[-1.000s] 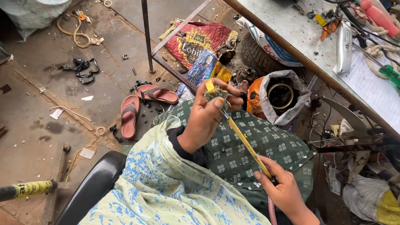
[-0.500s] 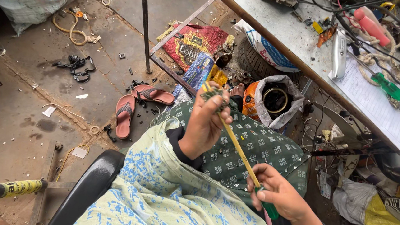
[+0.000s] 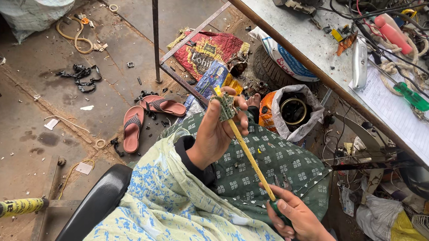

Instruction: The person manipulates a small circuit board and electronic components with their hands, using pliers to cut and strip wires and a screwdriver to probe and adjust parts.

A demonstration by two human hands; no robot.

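Your left hand (image 3: 218, 133) pinches small green part (image 3: 225, 106); right hand (image 3: 301, 221) grips screwdriver (image 3: 250, 156), tip seated—steady turning next.

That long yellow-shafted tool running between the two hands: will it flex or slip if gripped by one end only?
The yellow shaft runs dead straight from the left hand to the right hand, so it is probably stiff. It looks thin, likely light. The green handle in the right hand probably grips better than the smooth shaft. The small green part at the tip looks loose enough to shift.
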